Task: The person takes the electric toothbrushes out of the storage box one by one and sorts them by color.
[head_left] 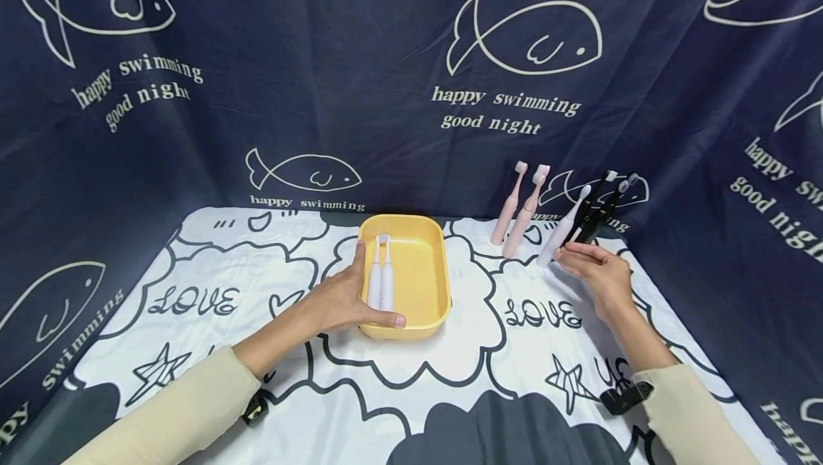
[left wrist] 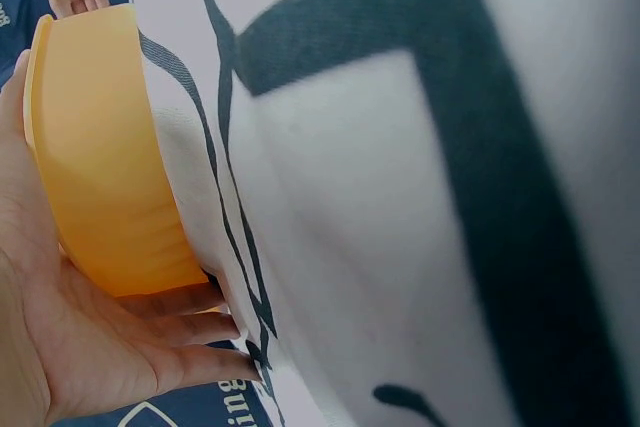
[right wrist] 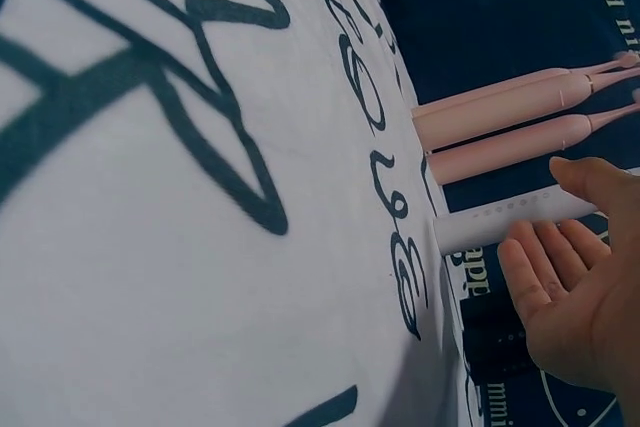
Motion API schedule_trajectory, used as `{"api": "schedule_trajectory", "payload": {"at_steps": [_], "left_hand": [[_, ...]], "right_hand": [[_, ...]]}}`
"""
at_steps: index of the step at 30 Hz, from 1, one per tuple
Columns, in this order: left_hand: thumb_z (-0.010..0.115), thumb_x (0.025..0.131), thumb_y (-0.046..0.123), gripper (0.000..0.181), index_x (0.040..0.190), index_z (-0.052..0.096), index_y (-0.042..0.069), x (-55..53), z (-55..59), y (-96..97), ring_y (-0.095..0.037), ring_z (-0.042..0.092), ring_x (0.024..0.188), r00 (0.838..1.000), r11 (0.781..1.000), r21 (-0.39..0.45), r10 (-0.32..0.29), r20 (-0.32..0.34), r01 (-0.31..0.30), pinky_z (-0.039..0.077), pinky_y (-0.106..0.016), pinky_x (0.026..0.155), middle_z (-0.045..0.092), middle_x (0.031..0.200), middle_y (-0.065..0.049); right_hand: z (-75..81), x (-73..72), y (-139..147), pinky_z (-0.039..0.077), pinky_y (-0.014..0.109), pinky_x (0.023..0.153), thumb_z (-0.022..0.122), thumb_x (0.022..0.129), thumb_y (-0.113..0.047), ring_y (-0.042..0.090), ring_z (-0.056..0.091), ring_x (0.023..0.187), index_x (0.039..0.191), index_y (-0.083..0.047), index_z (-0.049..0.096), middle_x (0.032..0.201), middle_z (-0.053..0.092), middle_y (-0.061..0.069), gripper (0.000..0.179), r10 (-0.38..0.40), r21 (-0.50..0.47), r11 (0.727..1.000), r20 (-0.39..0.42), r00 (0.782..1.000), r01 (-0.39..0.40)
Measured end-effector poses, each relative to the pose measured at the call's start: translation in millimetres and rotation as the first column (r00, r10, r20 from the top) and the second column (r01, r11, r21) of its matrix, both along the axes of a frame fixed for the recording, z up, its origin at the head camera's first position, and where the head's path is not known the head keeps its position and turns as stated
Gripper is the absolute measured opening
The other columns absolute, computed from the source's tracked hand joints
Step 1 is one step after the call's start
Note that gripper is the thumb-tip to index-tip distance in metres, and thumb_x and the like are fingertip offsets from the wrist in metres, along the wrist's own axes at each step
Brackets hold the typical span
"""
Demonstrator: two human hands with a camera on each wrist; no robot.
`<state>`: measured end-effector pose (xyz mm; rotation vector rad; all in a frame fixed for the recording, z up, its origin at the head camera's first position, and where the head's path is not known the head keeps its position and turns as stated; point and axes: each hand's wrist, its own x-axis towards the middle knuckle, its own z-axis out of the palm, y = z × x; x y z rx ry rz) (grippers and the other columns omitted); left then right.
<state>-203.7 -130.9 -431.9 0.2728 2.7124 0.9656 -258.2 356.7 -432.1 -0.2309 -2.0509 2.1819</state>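
Note:
A yellow box (head_left: 414,325) stands mid-table, with two white electric toothbrushes (head_left: 386,286) lying side by side along its left wall. My left hand (head_left: 337,298) braces the box's near left corner, thumb along the front rim and fairly straight fingers against the left wall. On the right, my right hand (head_left: 598,272) reaches to an upright white toothbrush (head_left: 558,238). In the right wrist view, its thumb and loosely bent fingers overlap opposite edges of the white handle (right wrist: 500,222). Black toothbrushes (head_left: 594,216) stand just behind that hand, partly hidden by it.
Three pink toothbrushes (head_left: 522,222) stand left of the white one, the rear one mostly hidden. A white patterned cloth (head_left: 257,308) covers the table. Dark blue fish-print fabric (head_left: 386,93) hangs behind and at both sides.

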Motion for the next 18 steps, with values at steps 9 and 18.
{"api": "schedule_trajectory", "payload": {"at_steps": [9, 18], "left_hand": [[0.091, 0.061, 0.093, 0.178, 0.181, -0.018, 0.019, 0.2, 1.1, 0.0, -0.033, 0.060, 0.148, 1.000, 1.000, -0.001, -0.001, -0.007, 0.001, 0.051, -0.059, 0.120, 0.037, 0.183, -0.021], [0.092, 0.060, 0.093, 0.178, 0.181, -0.016, 0.020, 1.7, 0.3, 0.0, -0.034, 0.059, 0.151, 1.000, 1.000, -0.002, 0.006, -0.015, -0.006, 0.051, -0.059, 0.121, 0.037, 0.183, -0.020]], "right_hand": [[1.9, 1.4, -8.1, 0.066, 0.022, 0.089, 0.087, 0.099, -0.005, 0.001, 0.083, 0.091, 0.130, -0.007, 0.083, 0.098, 0.086, -0.016, 0.031, 0.170, 0.118, 0.976, 0.121, 0.978, -0.184], [-1.1, -1.9, -25.9, 0.065, 0.028, 0.096, 0.081, 0.104, -0.002, 0.005, 0.084, 0.098, 0.154, 0.020, 0.054, 0.103, 0.086, -0.012, 0.061, 0.308, 0.142, 0.930, 0.199, 0.930, -0.339]]}}
